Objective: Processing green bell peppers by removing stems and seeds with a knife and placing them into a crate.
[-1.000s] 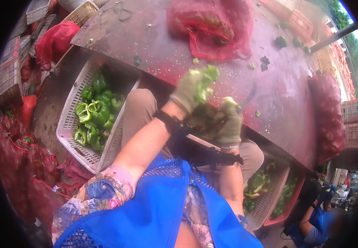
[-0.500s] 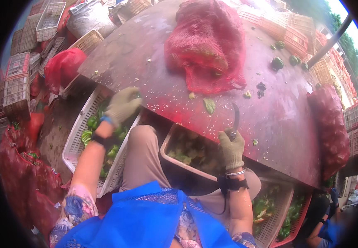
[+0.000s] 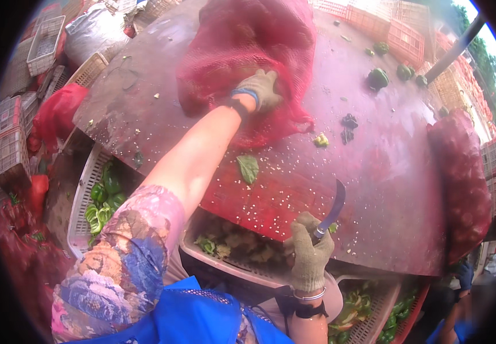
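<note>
My gloved left hand (image 3: 260,92) reaches across the table to a red mesh bag (image 3: 248,34), at its slack front opening. Its fingers look apart, and I see nothing held in them; some of what they touch is hidden by the mesh and glove. My gloved right hand (image 3: 310,255) is closed around the handle of a knife with a curved blade (image 3: 334,207), held over the table's near edge with the tip pointing up. A green leaf (image 3: 248,168) and scattered pale seeds lie on the reddish table (image 3: 385,189) between the hands.
A white crate of green peppers (image 3: 81,221) stands left; a crate of scraps (image 3: 231,265) sits under the table edge. Further crates (image 3: 374,312) are at lower right. Loose green peppers (image 3: 378,78) lie at the far right, near a full red mesh sack (image 3: 460,178) and a pole (image 3: 454,49).
My left hand has moved from above the pepper crate forward and right to the mesh bag. The right hand still holds the knife, now lower in the picture; the view has shifted.
</note>
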Action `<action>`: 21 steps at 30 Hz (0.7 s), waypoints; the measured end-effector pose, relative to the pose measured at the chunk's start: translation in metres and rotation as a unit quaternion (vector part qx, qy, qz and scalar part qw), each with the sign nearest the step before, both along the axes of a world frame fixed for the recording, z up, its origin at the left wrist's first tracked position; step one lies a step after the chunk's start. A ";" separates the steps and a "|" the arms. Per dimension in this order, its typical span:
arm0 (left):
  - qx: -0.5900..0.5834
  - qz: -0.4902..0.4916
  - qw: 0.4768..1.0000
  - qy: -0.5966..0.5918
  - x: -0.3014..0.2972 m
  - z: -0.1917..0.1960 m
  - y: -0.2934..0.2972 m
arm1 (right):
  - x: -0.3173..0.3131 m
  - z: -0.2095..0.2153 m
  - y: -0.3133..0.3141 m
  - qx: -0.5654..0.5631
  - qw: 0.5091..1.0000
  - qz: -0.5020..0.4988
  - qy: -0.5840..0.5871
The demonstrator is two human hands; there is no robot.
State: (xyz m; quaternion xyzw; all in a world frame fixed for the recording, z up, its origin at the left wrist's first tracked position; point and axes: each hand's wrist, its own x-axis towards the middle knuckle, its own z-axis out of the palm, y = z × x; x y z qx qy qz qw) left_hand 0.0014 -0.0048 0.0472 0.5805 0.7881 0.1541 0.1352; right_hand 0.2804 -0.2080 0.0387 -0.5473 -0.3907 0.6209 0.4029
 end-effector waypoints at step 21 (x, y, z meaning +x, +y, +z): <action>0.284 0.050 0.919 -0.267 0.087 -0.079 -0.224 | -0.030 -0.072 -0.019 0.073 0.989 0.102 -0.084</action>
